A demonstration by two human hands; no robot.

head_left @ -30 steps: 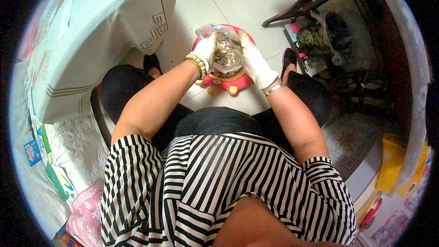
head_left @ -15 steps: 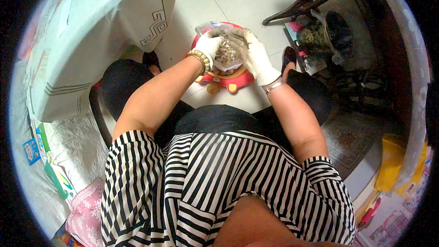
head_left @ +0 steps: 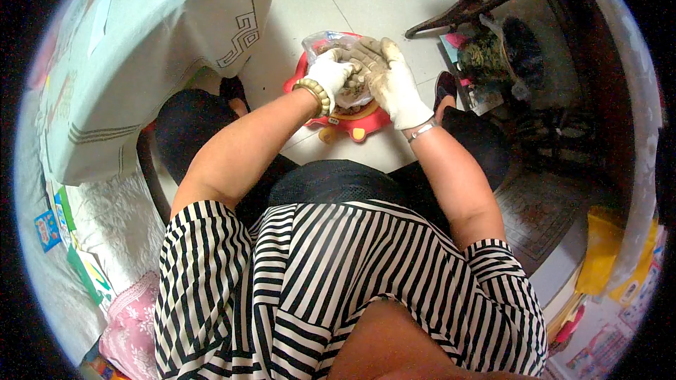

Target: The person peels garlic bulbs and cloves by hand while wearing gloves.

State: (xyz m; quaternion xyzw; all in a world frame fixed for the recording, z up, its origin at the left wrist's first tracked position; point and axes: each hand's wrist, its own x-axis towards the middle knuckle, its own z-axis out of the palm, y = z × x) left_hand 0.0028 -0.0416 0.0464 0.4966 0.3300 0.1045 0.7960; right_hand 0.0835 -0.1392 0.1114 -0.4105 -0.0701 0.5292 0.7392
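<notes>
Both hands wear white work gloves with dirty palms and fingers, and they meet over a clear plastic bag (head_left: 325, 40). My left hand (head_left: 331, 74) has its fingers curled in against the right palm; whatever they hold, if anything, is hidden. My right hand (head_left: 391, 81) lies palm up, its soiled fingers stretched out toward the left one. Small pale broken pieces show in part inside the bag below, mostly covered by the hands. Beneath the bag is a red plastic stool (head_left: 377, 122) with yellow patches, standing on the tiles between my feet.
A cloth-covered table (head_left: 169, 35) stands at the left. To the right are a dark wooden frame (head_left: 479, 10) and a lower shelf with bagged items (head_left: 493, 56). A yellow bag (head_left: 603, 250) hangs at lower right. A small round yellowish thing (head_left: 327, 134) lies by the stool.
My right hand has turned and moved inward, its palm now facing up over the bag. My left fingers have come against it, covering most of the pale pieces that showed before.
</notes>
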